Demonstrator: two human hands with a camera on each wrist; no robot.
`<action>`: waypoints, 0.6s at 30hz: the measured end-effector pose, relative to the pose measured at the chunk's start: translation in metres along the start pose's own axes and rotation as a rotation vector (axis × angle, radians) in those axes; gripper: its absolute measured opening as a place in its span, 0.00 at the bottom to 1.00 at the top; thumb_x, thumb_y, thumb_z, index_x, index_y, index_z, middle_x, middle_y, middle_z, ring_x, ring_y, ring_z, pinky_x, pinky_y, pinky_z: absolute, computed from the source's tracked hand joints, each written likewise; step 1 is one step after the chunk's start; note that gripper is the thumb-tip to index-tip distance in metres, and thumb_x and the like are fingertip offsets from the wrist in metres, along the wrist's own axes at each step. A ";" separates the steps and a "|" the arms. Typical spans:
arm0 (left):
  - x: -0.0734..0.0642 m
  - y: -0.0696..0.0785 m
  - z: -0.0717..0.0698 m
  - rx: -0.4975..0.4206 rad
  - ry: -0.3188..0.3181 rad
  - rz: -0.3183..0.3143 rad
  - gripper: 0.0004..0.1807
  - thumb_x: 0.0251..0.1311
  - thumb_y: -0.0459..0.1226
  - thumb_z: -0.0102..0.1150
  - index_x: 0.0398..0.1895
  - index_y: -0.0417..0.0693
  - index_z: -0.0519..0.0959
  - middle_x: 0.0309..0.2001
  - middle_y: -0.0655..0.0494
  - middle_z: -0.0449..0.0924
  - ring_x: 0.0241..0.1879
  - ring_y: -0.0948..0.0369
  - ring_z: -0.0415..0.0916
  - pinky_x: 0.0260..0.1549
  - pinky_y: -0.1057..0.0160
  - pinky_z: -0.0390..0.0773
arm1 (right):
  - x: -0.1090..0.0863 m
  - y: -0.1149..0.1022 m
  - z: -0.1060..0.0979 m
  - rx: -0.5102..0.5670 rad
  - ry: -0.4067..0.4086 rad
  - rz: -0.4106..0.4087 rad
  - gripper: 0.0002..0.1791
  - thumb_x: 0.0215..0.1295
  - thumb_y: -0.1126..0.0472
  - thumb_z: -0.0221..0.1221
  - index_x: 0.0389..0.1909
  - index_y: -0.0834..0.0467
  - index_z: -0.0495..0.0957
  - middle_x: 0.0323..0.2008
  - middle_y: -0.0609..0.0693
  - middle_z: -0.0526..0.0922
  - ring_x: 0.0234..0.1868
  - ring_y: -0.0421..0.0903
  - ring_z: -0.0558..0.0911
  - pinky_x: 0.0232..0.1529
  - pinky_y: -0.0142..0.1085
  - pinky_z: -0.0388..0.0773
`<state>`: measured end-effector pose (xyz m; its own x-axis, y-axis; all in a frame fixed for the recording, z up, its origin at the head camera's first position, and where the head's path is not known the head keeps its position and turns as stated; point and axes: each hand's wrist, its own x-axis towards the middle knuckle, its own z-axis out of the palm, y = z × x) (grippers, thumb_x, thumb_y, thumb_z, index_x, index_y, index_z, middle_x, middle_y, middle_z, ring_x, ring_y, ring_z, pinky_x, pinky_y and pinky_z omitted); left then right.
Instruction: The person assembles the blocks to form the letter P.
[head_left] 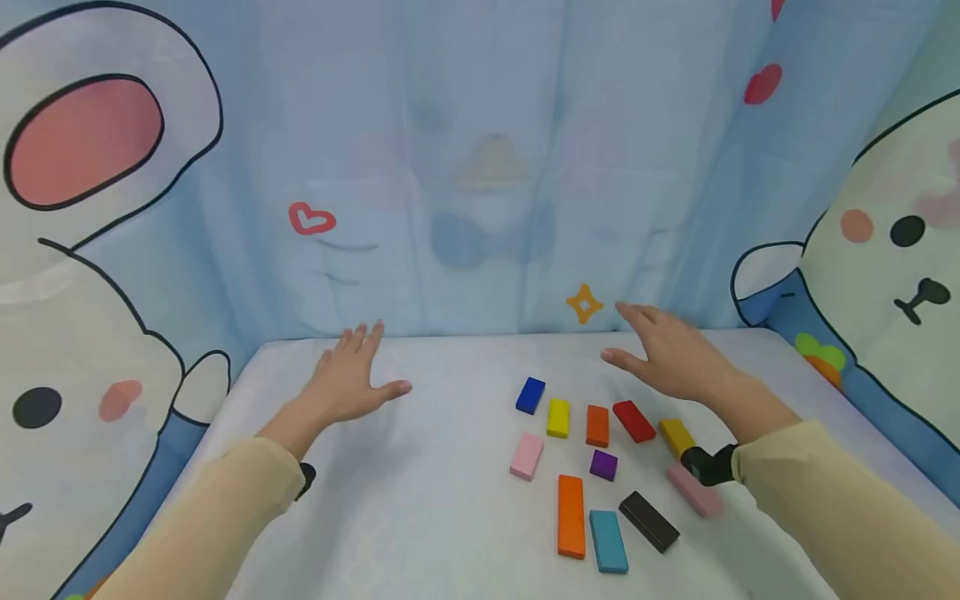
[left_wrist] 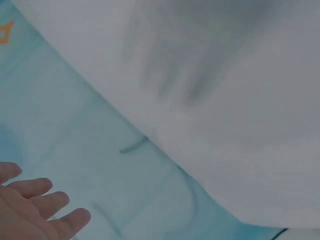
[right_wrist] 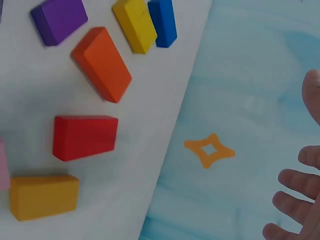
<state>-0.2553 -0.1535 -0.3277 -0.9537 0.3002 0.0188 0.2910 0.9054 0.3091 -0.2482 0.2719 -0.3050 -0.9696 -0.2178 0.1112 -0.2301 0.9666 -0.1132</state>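
My left hand [head_left: 341, 379] hovers over the left part of the white table, fingers spread and holding nothing; its shadow falls on the cloth. On the other side my right hand [head_left: 671, 354] is held above the table's far right part, thumb apart from the fingers, also holding nothing. Nearest to it lie a red block [head_left: 633, 422], an orange block [head_left: 597, 426] and a dark yellow block [head_left: 677, 437]. A blue block [head_left: 530, 396], a bright yellow block [head_left: 558, 417] and a purple block [head_left: 603, 465] lie farther left. In the right wrist view the fingers [right_wrist: 297, 182] are straight.
Closer to me lie a long orange block [head_left: 571, 517], a teal block [head_left: 608, 542] and a black block [head_left: 648, 522]. One pink block [head_left: 527, 456] lies at the left of the group, another pink block [head_left: 696, 490] under the right wrist. A blue printed curtain [head_left: 465, 250] hangs behind the table.
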 end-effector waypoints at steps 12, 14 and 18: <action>-0.019 0.079 0.069 -0.150 -0.136 0.148 0.51 0.63 0.57 0.65 0.82 0.47 0.54 0.81 0.41 0.54 0.80 0.43 0.53 0.76 0.38 0.60 | -0.047 -0.007 0.023 0.118 -0.097 0.018 0.42 0.69 0.43 0.63 0.74 0.64 0.65 0.69 0.71 0.70 0.69 0.72 0.69 0.63 0.68 0.73; -0.021 0.089 0.077 -0.156 -0.166 0.161 0.51 0.62 0.57 0.66 0.82 0.48 0.55 0.80 0.43 0.55 0.80 0.44 0.54 0.76 0.39 0.61 | -0.057 -0.007 0.028 0.132 -0.102 0.008 0.40 0.68 0.43 0.64 0.73 0.63 0.67 0.67 0.70 0.72 0.68 0.71 0.71 0.61 0.67 0.75; -0.024 0.105 0.092 -0.152 -0.222 0.177 0.49 0.62 0.57 0.67 0.81 0.50 0.56 0.80 0.45 0.57 0.79 0.46 0.55 0.75 0.40 0.62 | -0.072 -0.008 0.037 0.167 -0.119 -0.007 0.38 0.67 0.44 0.65 0.71 0.62 0.70 0.65 0.68 0.76 0.65 0.68 0.75 0.58 0.63 0.79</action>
<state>-0.1947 -0.0385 -0.3831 -0.8449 0.5219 -0.1176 0.4199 0.7831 0.4588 -0.1794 0.2750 -0.3491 -0.9687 -0.2484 -0.0042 -0.2375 0.9312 -0.2765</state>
